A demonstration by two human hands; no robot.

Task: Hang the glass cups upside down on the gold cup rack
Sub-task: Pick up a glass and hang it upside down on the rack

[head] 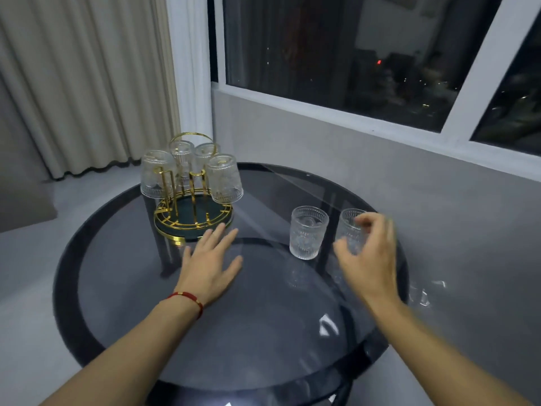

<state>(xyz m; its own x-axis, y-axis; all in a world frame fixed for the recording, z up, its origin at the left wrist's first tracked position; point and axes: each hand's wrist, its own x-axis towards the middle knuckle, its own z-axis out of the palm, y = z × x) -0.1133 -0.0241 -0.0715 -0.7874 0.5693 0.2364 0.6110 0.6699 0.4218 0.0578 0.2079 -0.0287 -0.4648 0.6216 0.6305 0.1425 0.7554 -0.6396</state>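
A round dark glass table [123, 288] stands by a big window [351, 54] and pale curtains [73, 83]. At the back left of the table stands the shiny gold wire cup rack [187, 218] with a dark round base. Four clear bumpy glass cups [224, 178] hang upside down on it. Two more clear bumpy glass cups stand the right way up on the right side of the table, close together. The left standing cup [307, 232] is alone, with no hand on it. The right hand [367, 253] curls around the right standing cup [349, 230], but it is blurry, so I cannot tell if the fingers are touching the glass. The left hand [209, 265], with a red string bracelet [187, 298] on the wrist, lies flat with fingers spread, just in front of the rack.
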